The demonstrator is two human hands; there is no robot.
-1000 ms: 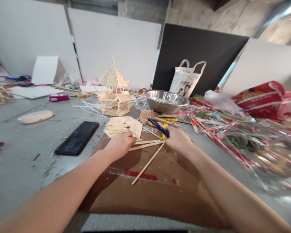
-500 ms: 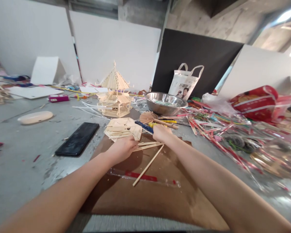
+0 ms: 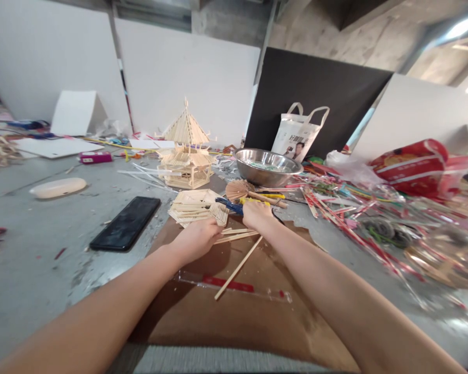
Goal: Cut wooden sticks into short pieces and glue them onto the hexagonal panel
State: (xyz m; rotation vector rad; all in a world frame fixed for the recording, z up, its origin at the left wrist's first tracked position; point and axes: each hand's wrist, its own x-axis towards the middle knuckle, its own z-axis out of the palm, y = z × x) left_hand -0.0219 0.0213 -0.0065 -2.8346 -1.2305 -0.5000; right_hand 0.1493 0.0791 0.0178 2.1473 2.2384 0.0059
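"black and rectangular, a flat phone is seen left of the hands. what is found next?"

"a pale wooden tiered-roof model pavilion is stood behind; in front of it a flat, pale panel of wooden strips is laid by the far edge of a brown sheet."

"and the left hand?"

"its fingers are curled at the panel's near edge; whether anything is pinched there cannot be told."

"further right?"

"thin, pale wooden sticks are laid between the hands. a blue-and-yellow tool, probably a glue gun, is gripped by the closed right hand, its blue end pointed at the panel's right end."

"which step is judged to be in hand?"

"glue is apparently being applied to the panel. for the next move, steadiness of the panel and a well-aimed tip would be needed."
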